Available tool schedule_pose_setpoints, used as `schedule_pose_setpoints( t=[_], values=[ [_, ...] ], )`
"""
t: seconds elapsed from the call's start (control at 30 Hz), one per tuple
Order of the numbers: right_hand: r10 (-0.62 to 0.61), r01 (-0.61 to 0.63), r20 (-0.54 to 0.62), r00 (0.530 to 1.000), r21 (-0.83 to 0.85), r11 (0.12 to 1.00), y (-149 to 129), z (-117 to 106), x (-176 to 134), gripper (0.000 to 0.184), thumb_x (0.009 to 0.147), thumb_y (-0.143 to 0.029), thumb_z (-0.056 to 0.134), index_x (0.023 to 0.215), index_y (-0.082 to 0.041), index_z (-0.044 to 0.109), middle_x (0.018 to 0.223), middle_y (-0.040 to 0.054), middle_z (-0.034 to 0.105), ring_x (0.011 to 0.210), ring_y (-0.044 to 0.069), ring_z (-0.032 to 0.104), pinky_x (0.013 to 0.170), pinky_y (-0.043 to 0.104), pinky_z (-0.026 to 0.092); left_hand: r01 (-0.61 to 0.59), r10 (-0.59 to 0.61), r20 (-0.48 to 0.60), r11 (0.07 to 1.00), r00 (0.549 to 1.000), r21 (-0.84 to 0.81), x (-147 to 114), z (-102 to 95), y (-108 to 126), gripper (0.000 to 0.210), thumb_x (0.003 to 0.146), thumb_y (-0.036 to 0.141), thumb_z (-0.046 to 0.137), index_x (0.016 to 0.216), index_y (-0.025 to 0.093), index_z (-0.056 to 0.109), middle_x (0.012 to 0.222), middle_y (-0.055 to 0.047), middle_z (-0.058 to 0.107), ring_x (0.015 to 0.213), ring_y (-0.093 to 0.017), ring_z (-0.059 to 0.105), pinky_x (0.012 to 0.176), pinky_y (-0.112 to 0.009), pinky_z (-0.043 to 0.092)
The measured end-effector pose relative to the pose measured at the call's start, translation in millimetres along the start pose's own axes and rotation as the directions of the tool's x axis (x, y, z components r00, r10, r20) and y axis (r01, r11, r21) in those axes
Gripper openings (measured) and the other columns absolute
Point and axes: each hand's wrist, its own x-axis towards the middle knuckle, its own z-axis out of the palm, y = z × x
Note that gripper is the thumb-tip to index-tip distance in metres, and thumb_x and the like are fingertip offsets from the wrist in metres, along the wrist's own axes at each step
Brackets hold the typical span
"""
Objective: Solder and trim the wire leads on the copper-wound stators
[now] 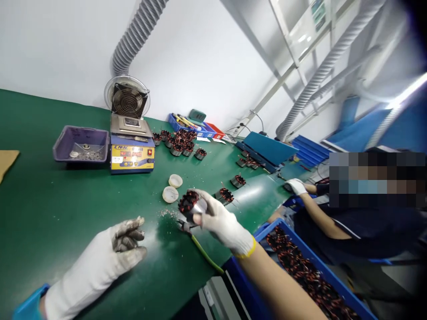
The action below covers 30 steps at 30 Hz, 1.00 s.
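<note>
Well, in the head view, the gloved right hand (222, 222) has its fingers clasped around a copper-wound stator (189, 203) near the frame's centre, above the green bench (83, 200). Green-handled cutters (204, 251) show just below it. At lower left, the gloved left hand (115, 246) holds nothing, fingers loosely curled, thumb apart.

I've got the left hand (115, 249) over the workbench (83, 200), fingers half curled toward the right hand (220, 218), thumb apart, white glove smudged grey at the tips. Blue cuff (31, 303) behind that wrist. Right hand's clamped, thumb opposing fingers, white glove with yellow hem (247, 250). Bare right forearm (276, 284) crosses the bench's lower-right edge on my feed.
</note>
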Motion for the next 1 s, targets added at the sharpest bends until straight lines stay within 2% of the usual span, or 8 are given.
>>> schedule_pose_setpoints(
  t=[0.1, 0.27, 0.53, 0.73, 0.8, 0.87, 0.93, 1.0],
  values=[
    [0.005, -0.009, -0.031, 0.999, -0.136, 0.991, -7, -16, 30, 0.069, 0.067, -0.041, 0.071, 0.128, -0.018, 0.047, 0.107, 0.0072, 0.059, 0.081, 0.017, 0.058, 0.07, 0.032, 0.052, -0.021, 0.021, -0.006, 0.998, 1.0, 0.057, 4, -0.2, -6, 0.085, 0.055, 0.054, 0.085, 0.121, 0.012, 0.052, 0.094, -0.009, 0.068, 0.082, -0.02, 0.062, 0.069, -0.027, 0.053],
    [0.054, -0.065, -0.047, 0.997, -0.284, 0.957, -3, -19, 55, 0.069, 0.066, -0.039, 0.071, 0.127, -0.016, 0.05, 0.101, 0.0065, 0.06, 0.071, 0.015, 0.057, 0.059, 0.027, 0.05, -0.056, 0.055, 0.011, 0.991, 0.998, 0.119, 8, -1.7, -13, 0.079, 0.066, 0.058, 0.077, 0.124, 0.013, 0.049, 0.104, -0.012, 0.069, 0.094, -0.024, 0.064, 0.079, -0.031, 0.054],
    [0.115, -0.152, -0.108, 0.987, -0.451, 0.88, -1, -21, 64, 0.052, 0.067, -0.036, 0.074, 0.116, -0.023, 0.062, 0.088, 0.0003, 0.066, 0.071, 0.015, 0.06, 0.064, 0.026, 0.05, -0.061, 0.067, -0.041, 0.989, 0.997, 0.138, 7, -2.4, -12, 0.071, 0.066, 0.057, 0.076, 0.12, 0.014, 0.057, 0.12, -0.015, 0.065, 0.105, -0.029, 0.064, 0.094, -0.037, 0.052],
    [0.018, -0.052, -0.077, 0.997, -0.474, 0.879, -10, -16, 57, 0.055, 0.073, -0.04, 0.066, 0.123, -0.019, 0.056, 0.101, 0.0044, 0.066, 0.081, 0.018, 0.062, 0.07, 0.03, 0.052, -0.082, 0.092, -0.049, 0.979, 0.995, 0.187, 5, 0.5, -8, 0.059, 0.073, 0.053, 0.073, 0.117, 0.015, 0.061, 0.121, -0.013, 0.066, 0.109, -0.029, 0.063, 0.099, -0.039, 0.049],
    [-0.093, 0.027, -0.103, 0.99, -0.513, 0.858, -15, -15, 54, 0.062, 0.073, -0.039, 0.066, 0.129, -0.019, 0.049, 0.112, 0.0064, 0.063, 0.093, 0.02, 0.061, 0.079, 0.033, 0.051, -0.093, 0.102, -0.035, 0.975, 0.994, 0.201, 5, -0.1, -9, 0.056, 0.076, 0.052, 0.071, 0.118, 0.016, 0.06, 0.124, -0.011, 0.065, 0.109, -0.027, 0.063, 0.098, -0.036, 0.05],
    [-0.303, 0.131, -0.119, 0.946, -0.712, 0.69, -20, -14, 53, 0.065, 0.071, -0.033, 0.068, 0.131, -0.021, 0.048, 0.123, 0.008, 0.057, 0.105, 0.023, 0.056, 0.088, 0.036, 0.048, -0.098, 0.103, -0.011, 0.971, 0.995, 0.217, 6, -1.9, -11, 0.055, 0.077, 0.052, 0.071, 0.119, 0.018, 0.06, 0.124, -0.01, 0.065, 0.108, -0.027, 0.063, 0.095, -0.033, 0.051],
    [-0.475, 0.173, 0.011, 0.88, -0.939, 0.299, -21, -12, 55, 0.056, 0.075, -0.026, 0.065, 0.129, -0.024, 0.052, 0.126, 0.0096, 0.054, 0.108, 0.026, 0.053, 0.088, 0.038, 0.045, -0.103, 0.107, -0.001, 0.966, 0.994, 0.238, 6, -3.8, -13, 0.055, 0.077, 0.053, 0.07, 0.119, 0.018, 0.06, 0.124, -0.009, 0.065, 0.109, -0.027, 0.062, 0.093, -0.032, 0.052],
    [-0.46, 0.167, 0.19, 0.867, -0.982, -0.092, -20, -10, 60, 0.041, 0.085, -0.024, 0.055, 0.126, -0.026, 0.056, 0.122, 0.0111, 0.057, 0.1, 0.026, 0.054, 0.08, 0.036, 0.044, -0.099, 0.106, -0.014, 0.963, 0.994, 0.252, 7, -4.9, -13, 0.056, 0.076, 0.055, 0.069, 0.117, 0.018, 0.061, 0.123, -0.01, 0.065, 0.11, -0.028, 0.062, 0.094, -0.031, 0.052]
  ],
)
